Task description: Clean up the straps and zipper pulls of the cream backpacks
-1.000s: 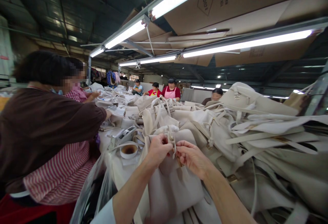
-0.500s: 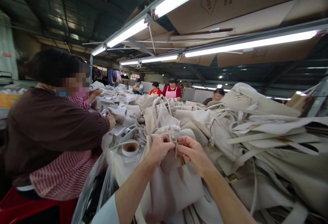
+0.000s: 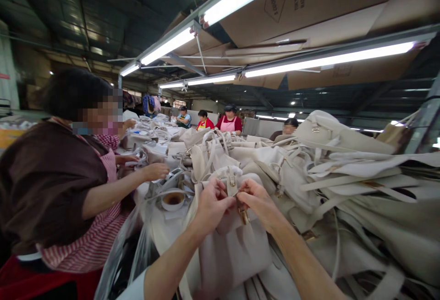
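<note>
Head view: left hand (image 3: 210,206) and right hand (image 3: 259,204), fingers bent, at opposite sides of the lower end of a strap tab (image 3: 231,183); firm grip or light contact impossible to tell (fingertips partly hidden). Directly below both hands, a beige bag (image 3: 237,254), in front of heaped bags (image 3: 292,167). Near right fingertips, a gold-coloured metal piece (image 3: 244,216). Left of bag, a white roll (image 3: 173,207); farther left, a co-worker in brown (image 3: 44,185), one arm extended.
</note>
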{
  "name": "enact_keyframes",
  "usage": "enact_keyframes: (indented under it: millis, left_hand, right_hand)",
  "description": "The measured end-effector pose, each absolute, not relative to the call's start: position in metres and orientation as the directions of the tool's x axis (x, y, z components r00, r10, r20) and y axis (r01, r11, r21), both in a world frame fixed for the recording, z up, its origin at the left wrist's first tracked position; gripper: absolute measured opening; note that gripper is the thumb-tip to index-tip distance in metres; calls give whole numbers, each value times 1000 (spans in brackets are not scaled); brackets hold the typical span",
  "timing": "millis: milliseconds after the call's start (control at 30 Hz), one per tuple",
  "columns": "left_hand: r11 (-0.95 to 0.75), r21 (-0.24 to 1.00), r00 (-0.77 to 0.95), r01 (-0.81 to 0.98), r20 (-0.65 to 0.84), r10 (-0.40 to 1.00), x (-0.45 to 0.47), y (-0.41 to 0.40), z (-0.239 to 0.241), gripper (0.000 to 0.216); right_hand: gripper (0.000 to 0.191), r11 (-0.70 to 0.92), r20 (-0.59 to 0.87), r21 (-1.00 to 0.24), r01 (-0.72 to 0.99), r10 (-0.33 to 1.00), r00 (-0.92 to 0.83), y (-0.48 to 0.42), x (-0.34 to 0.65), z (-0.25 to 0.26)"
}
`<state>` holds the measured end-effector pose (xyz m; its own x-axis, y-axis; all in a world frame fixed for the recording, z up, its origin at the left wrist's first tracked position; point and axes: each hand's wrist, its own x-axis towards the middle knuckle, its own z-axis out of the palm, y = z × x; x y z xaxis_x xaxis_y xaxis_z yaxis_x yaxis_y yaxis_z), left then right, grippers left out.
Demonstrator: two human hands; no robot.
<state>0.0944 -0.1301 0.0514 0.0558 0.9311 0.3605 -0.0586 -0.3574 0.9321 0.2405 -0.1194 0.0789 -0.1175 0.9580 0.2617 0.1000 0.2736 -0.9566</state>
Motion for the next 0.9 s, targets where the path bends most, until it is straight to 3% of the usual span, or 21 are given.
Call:
enact_keyframes:
  millis: [67,133,200,300,367,433,567,667,733,833,900]
  left_hand:
    - [-558,788,3,260,577,817,92,-132,51,10]
    - [-622,649,66,437,667,742,88,-132,51,7]
    - [-613,657,132,438,628,767,83,-129,54,12]
    - [-507,815,239,281,452,859,78,-122,66,10]
    - [-463,855,293,234,392,872,79,-120,75,9]
    - [-511,795,262,329,443,858,83,-121,83,11]
    - [-584,485,215,651,620,755,95,-126,88,15]
    - [-618,426,275,661,628,728,94,-122,86,14]
    - [-670,477,322,569,620,715,88,-116,85,13]
    - [-728,476,405,493,615,677,79,-109,83,13]
    - [-726,427,409,539,621,669,78,-109,84,12]
  right_hand:
    - [13,275,268,-955,116,961,-68,-117,239,77]
    - [14,260,258,-958,120,966,-33,-115,238,74]
    - [18,225,222,-973,57,974,-51,-117,239,72]
    - [29,96,127,-979,-179,976,-175,-122,244,74]
    - [34,29,89,-967,-253,970,-228,-126,246,75]
    - [30,47,90,-976,-214,977,-195,-127,244,73]
    - [22,158,159,-987,-37,987,-21,-125,233,64]
    - [24,252,256,-966,62,965,63,-126,231,62]
    - [28,253,249,-964,-76,967,58,-129,236,64]
    - [42,48,83,-913,-405,994,-69,-133,245,67]
    - [48,-55,9,-875,-481,992,-129,-135,247,65]
